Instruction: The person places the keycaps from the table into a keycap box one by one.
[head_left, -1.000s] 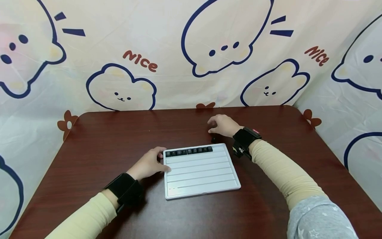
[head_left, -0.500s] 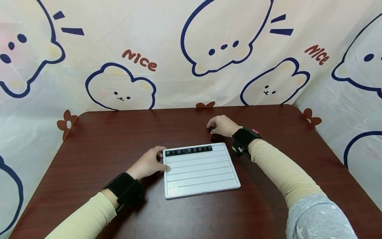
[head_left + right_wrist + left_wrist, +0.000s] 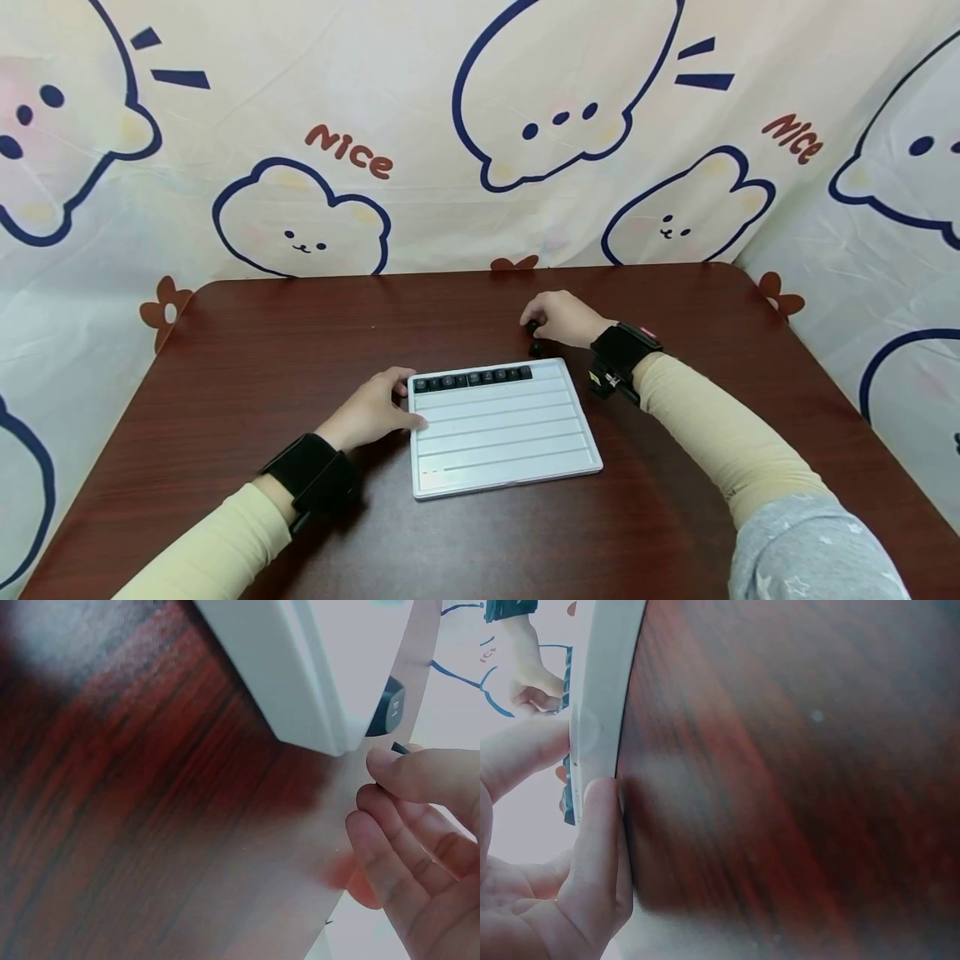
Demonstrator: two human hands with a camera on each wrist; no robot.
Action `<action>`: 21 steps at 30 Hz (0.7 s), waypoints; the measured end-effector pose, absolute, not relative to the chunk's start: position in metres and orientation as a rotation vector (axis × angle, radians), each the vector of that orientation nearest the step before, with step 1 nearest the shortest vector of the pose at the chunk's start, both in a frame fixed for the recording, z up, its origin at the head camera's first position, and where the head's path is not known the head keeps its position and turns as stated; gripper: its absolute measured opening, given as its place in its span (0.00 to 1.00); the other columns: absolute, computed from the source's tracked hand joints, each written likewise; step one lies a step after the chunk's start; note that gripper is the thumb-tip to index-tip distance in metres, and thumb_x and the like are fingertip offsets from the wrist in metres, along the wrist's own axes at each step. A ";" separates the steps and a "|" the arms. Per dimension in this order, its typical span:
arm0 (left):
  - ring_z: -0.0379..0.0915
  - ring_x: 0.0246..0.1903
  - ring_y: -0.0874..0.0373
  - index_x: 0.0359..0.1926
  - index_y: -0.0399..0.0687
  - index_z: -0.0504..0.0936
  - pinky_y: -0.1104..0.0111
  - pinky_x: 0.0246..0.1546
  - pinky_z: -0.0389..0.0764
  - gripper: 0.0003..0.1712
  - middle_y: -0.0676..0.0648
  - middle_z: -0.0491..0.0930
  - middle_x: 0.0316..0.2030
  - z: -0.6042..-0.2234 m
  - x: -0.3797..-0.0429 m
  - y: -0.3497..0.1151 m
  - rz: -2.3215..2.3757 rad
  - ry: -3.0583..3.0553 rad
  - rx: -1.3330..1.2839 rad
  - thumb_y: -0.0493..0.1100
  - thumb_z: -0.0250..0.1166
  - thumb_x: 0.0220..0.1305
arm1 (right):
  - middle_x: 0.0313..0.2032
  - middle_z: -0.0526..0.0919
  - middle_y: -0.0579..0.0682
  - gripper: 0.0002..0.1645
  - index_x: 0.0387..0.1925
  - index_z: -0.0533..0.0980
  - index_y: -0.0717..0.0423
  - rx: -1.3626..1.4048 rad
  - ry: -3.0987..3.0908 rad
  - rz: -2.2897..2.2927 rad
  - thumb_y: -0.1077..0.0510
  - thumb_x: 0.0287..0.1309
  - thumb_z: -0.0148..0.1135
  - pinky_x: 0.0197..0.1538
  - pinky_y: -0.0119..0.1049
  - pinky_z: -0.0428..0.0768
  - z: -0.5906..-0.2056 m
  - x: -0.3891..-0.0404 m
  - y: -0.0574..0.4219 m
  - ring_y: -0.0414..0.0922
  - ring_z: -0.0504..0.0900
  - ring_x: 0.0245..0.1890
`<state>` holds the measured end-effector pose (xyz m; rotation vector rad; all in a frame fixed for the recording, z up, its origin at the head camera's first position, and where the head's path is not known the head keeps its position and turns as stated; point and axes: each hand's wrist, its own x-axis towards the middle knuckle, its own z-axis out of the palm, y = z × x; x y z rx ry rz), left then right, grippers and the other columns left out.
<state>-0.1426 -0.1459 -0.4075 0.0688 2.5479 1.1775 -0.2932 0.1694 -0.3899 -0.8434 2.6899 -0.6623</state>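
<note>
A white ridged tray [image 3: 502,442] lies on the table with a row of black keycaps [image 3: 474,379] along its far edge. My left hand [image 3: 371,412] grips its left side, the thumb on the top face and a finger along the side wall in the left wrist view. Beyond the tray's far right corner, my right hand [image 3: 566,319] pinches a small black keycap [image 3: 532,327] between thumb and fingers; only a sliver of it shows in the right wrist view. Another loose keycap [image 3: 394,709], with a pale legend, sits just behind the tray's edge.
The dark red-brown wooden table [image 3: 300,333] has rounded far corners. Behind it and along both sides hangs a pale curtain [image 3: 450,225] printed with cartoon bears. Black bands [image 3: 315,475] circle both wrists.
My right hand's fingertips have come together on the black keycap, which now shows between them. The right forearm has shifted slightly to the right. My left hand and the tray keep their place.
</note>
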 end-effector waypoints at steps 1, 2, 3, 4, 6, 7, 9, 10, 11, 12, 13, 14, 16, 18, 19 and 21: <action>0.70 0.41 0.50 0.71 0.35 0.69 0.62 0.38 0.72 0.45 0.41 0.74 0.50 -0.407 -0.142 -0.146 1.179 2.548 0.069 0.38 0.79 0.55 | 0.48 0.82 0.57 0.14 0.47 0.85 0.61 -0.853 2.688 -0.669 0.73 0.60 0.67 0.53 0.48 0.78 -0.389 -0.292 0.170 0.54 0.78 0.47; 0.70 0.41 0.50 0.71 0.35 0.69 0.62 0.39 0.72 0.45 0.41 0.74 0.50 -0.407 -0.142 -0.146 1.179 2.548 0.069 0.38 0.79 0.55 | 0.48 0.82 0.57 0.14 0.47 0.85 0.61 -0.863 2.687 -0.672 0.73 0.60 0.67 0.53 0.48 0.78 -0.388 -0.291 0.170 0.54 0.78 0.47; 0.70 0.41 0.50 0.70 0.35 0.69 0.62 0.39 0.72 0.45 0.41 0.74 0.50 -0.407 -0.142 -0.146 1.178 2.549 0.070 0.39 0.79 0.55 | 0.48 0.82 0.57 0.14 0.47 0.85 0.61 -0.871 2.686 -0.674 0.73 0.60 0.67 0.53 0.48 0.78 -0.388 -0.290 0.171 0.54 0.79 0.47; 0.70 0.41 0.50 0.70 0.35 0.69 0.62 0.39 0.72 0.45 0.41 0.74 0.50 -0.407 -0.142 -0.146 1.177 2.550 0.072 0.39 0.79 0.55 | 0.48 0.82 0.57 0.14 0.47 0.85 0.61 -0.879 2.685 -0.675 0.73 0.60 0.67 0.53 0.48 0.78 -0.387 -0.289 0.171 0.54 0.79 0.47; 0.70 0.40 0.50 0.71 0.35 0.69 0.63 0.38 0.72 0.45 0.41 0.74 0.50 -0.407 -0.142 -0.146 1.178 2.547 0.073 0.39 0.79 0.55 | 0.48 0.82 0.57 0.14 0.47 0.85 0.61 -0.889 2.687 -0.671 0.73 0.60 0.68 0.53 0.47 0.78 -0.386 -0.287 0.172 0.54 0.79 0.47; 0.69 0.40 0.51 0.71 0.35 0.69 0.63 0.38 0.72 0.45 0.41 0.74 0.50 -0.407 -0.142 -0.146 1.179 2.545 0.073 0.39 0.79 0.56 | 0.48 0.83 0.57 0.14 0.47 0.85 0.61 -0.888 2.688 -0.670 0.72 0.60 0.68 0.53 0.47 0.78 -0.385 -0.285 0.172 0.53 0.79 0.47; 0.69 0.40 0.51 0.71 0.35 0.68 0.63 0.38 0.72 0.45 0.41 0.74 0.50 -0.407 -0.142 -0.146 1.178 2.541 0.070 0.39 0.79 0.56 | 0.48 0.83 0.56 0.14 0.48 0.85 0.61 -0.886 2.690 -0.664 0.72 0.60 0.68 0.52 0.47 0.78 -0.384 -0.283 0.173 0.53 0.78 0.46; 0.69 0.40 0.51 0.71 0.35 0.68 0.63 0.38 0.72 0.45 0.41 0.74 0.50 -0.407 -0.142 -0.146 1.175 2.541 0.072 0.39 0.79 0.56 | 0.48 0.83 0.56 0.14 0.48 0.85 0.61 -0.885 2.691 -0.662 0.72 0.60 0.69 0.52 0.47 0.78 -0.383 -0.282 0.173 0.53 0.78 0.46; 0.69 0.40 0.51 0.71 0.35 0.68 0.63 0.38 0.72 0.45 0.41 0.74 0.50 -0.407 -0.141 -0.146 1.173 2.540 0.073 0.39 0.79 0.56 | 0.48 0.83 0.56 0.14 0.48 0.85 0.61 -0.885 2.692 -0.660 0.71 0.60 0.69 0.52 0.47 0.78 -0.382 -0.281 0.173 0.53 0.78 0.46; 0.69 0.40 0.50 0.71 0.34 0.68 0.63 0.38 0.72 0.45 0.40 0.74 0.50 -0.406 -0.141 -0.146 1.171 2.542 0.075 0.39 0.79 0.56 | 0.48 0.83 0.56 0.14 0.49 0.85 0.61 -0.884 2.693 -0.656 0.71 0.61 0.69 0.52 0.47 0.78 -0.381 -0.280 0.173 0.53 0.78 0.47; 0.69 0.41 0.50 0.71 0.35 0.68 0.63 0.38 0.72 0.45 0.40 0.74 0.50 -0.406 -0.141 -0.145 1.170 2.543 0.072 0.39 0.79 0.56 | 0.49 0.83 0.56 0.15 0.49 0.85 0.61 -0.884 2.694 -0.654 0.71 0.61 0.69 0.53 0.47 0.78 -0.380 -0.279 0.173 0.53 0.78 0.47; 0.70 0.41 0.50 0.71 0.35 0.68 0.63 0.38 0.72 0.45 0.40 0.74 0.50 -0.406 -0.141 -0.145 1.168 2.543 0.071 0.39 0.79 0.56 | 0.49 0.83 0.56 0.15 0.49 0.85 0.60 -0.880 2.695 -0.652 0.70 0.61 0.69 0.53 0.47 0.78 -0.380 -0.279 0.173 0.53 0.78 0.47; 0.70 0.41 0.50 0.71 0.34 0.68 0.63 0.39 0.72 0.45 0.40 0.74 0.50 -0.405 -0.141 -0.145 1.166 2.546 0.079 0.39 0.79 0.56 | 0.50 0.83 0.56 0.15 0.50 0.85 0.60 -0.868 2.699 -0.649 0.70 0.61 0.69 0.53 0.47 0.78 -0.378 -0.277 0.173 0.53 0.79 0.48; 0.70 0.41 0.50 0.71 0.34 0.68 0.62 0.39 0.72 0.45 0.41 0.74 0.50 -0.405 -0.141 -0.145 1.168 2.545 0.079 0.39 0.79 0.56 | 0.50 0.83 0.56 0.16 0.51 0.85 0.60 -0.858 2.701 -0.651 0.69 0.61 0.69 0.53 0.46 0.79 -0.377 -0.276 0.173 0.53 0.79 0.48; 0.70 0.40 0.51 0.71 0.35 0.68 0.62 0.39 0.72 0.45 0.41 0.74 0.51 -0.405 -0.141 -0.145 1.171 2.543 0.078 0.39 0.79 0.56 | 0.51 0.83 0.56 0.16 0.51 0.85 0.59 -0.855 2.701 -0.655 0.69 0.61 0.70 0.53 0.46 0.79 -0.376 -0.275 0.173 0.53 0.79 0.48; 0.70 0.39 0.51 0.71 0.34 0.68 0.62 0.38 0.72 0.46 0.41 0.74 0.51 -0.405 -0.141 -0.146 1.172 2.541 0.085 0.39 0.79 0.56 | 0.51 0.83 0.55 0.16 0.51 0.85 0.59 -0.855 2.704 -0.661 0.69 0.61 0.70 0.53 0.46 0.79 -0.375 -0.273 0.174 0.52 0.79 0.48</action>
